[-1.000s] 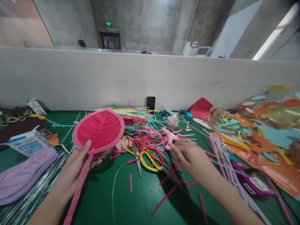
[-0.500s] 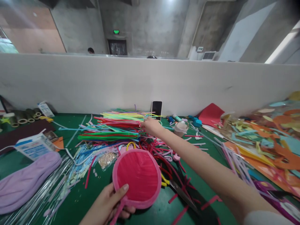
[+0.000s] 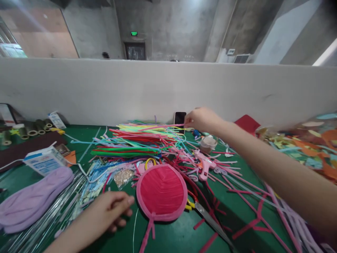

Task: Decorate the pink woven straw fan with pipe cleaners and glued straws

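A round pink fan with a pink rim and a thin handle lies flat on the green table. My left hand rests just left of it, fingers loosely curled, holding nothing. My right hand reaches to the back of the table and pinches the end of a thin pink stem drawn from the pile of coloured stems.
Yellow-handled scissors lie right of the fan. A pink glue gun, a small cup, a phone against the white partition, a purple cloth, a box and paper cut-outs crowd the table.
My left hand has let go of the fan, which now lies on the table. My right hand has lifted and moved right from the stem pile, pulling a pink stem.
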`<state>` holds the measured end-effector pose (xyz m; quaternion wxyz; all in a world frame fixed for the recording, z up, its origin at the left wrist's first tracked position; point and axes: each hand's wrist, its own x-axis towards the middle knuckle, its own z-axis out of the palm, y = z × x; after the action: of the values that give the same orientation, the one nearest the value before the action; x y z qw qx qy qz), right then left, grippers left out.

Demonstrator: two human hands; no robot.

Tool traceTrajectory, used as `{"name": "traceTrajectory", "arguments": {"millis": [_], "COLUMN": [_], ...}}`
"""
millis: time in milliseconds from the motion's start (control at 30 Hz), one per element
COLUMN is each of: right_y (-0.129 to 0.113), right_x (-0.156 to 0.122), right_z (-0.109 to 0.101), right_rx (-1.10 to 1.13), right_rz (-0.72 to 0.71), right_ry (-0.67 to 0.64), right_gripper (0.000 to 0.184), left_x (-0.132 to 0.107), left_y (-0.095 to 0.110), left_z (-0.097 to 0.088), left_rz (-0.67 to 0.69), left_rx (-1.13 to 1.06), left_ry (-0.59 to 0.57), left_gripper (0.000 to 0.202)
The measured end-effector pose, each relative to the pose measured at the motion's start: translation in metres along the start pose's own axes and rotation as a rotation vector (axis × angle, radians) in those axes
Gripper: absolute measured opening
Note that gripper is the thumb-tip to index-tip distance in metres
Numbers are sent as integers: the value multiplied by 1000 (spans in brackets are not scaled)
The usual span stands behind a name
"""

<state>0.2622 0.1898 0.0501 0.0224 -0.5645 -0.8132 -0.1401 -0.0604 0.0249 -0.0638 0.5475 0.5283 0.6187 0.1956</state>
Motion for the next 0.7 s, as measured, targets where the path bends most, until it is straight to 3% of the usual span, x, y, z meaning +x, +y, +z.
{"name": "traceTrajectory", "arguments": {"millis": [133, 167, 233, 300, 433, 600, 700], "right_y": [24, 25, 20, 8, -14, -22, -39], "right_x": [-38, -47, -64, -76, -84, -78, -75], "right_z": [-16, -15, -10, -5, 4, 15, 22], "right_rx": [23, 43, 99, 132, 130, 155, 105], "right_rz": [-118, -172, -270, -325, -351, -350, -328], "right_ry": [77, 99, 98, 79, 51, 26, -14], "right_gripper": [11, 14, 17, 16, 15, 18, 13], "left_x": [-7, -7, -3, 4, 14, 7, 3], "left_y": [37, 43, 48, 46, 33, 18, 10], "left_z": [-19, -17, -7, 8, 29, 39, 46], "left_rz": [325, 377, 464, 513, 497, 266, 147], "left_rx": [51, 80, 126, 154, 260, 80, -57], "left_ry": [509, 556, 514, 390, 183, 40, -3], "left_gripper": [52, 53, 53, 48, 26, 26, 22]}}
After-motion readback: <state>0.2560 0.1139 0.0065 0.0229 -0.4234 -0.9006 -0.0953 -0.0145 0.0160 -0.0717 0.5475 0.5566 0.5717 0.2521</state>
